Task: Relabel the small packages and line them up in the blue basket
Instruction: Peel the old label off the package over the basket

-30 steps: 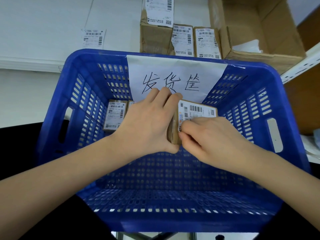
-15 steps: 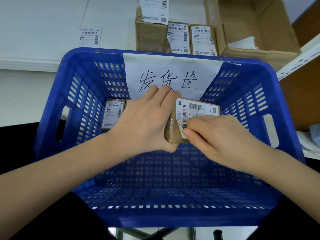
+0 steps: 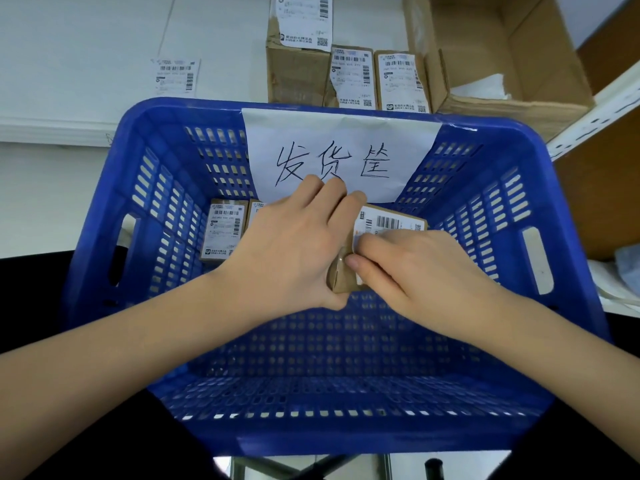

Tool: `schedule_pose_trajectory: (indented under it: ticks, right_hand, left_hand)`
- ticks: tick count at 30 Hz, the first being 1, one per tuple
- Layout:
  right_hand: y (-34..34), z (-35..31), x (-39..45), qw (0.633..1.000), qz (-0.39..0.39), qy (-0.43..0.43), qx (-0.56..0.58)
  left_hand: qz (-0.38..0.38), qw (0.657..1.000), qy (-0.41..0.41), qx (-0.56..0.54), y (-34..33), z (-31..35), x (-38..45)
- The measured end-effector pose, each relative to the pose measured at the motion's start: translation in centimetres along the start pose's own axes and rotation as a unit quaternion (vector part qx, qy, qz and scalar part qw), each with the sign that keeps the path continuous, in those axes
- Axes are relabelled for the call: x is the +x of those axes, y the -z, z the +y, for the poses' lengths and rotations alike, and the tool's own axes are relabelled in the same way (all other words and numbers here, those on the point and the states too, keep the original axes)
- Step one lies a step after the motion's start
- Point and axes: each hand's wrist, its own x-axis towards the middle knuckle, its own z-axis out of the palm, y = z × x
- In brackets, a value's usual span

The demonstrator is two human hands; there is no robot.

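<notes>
Inside the blue basket point(image 3: 104, 209) a small brown package point(image 3: 388, 223) with a white barcode label sits under both hands. My left hand point(image 3: 294, 247) grips its left end, fingers curled over the far edge and thumb at the near corner. My right hand point(image 3: 415, 268) lies on top of it, with fingers pressing the label at its left edge. Another labelled package point(image 3: 223, 230) lies flat at the basket's back left, and a second one next to it is mostly hidden behind my left hand.
A white paper sign point(image 3: 341, 150) with handwritten characters hangs on the basket's far wall. Behind the basket stand three labelled brown packages point(image 3: 349, 77) and an open cardboard box point(image 3: 502, 57). A loose label point(image 3: 175, 74) lies on the white surface at the back left.
My right hand's fingers slid left along the label toward the package's left edge. The package and my left hand stayed in the same place in the basket.
</notes>
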Motion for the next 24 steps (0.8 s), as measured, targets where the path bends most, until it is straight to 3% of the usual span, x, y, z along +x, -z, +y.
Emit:
schedule_pose_trajectory:
  ticks: [13,24]
  right_hand:
    - [0.9,0.5,0.1,0.997,0.03,0.066,0.033]
    - [1.6,0.7,-0.8,0.997,0.016,0.038,0.058]
  left_hand:
    - [0.021,0.998,-0.016,-0.057,0.1,0.0,0.1]
    - [-0.004,0.997,-0.043,-0.066,0.4,0.1,0.3]
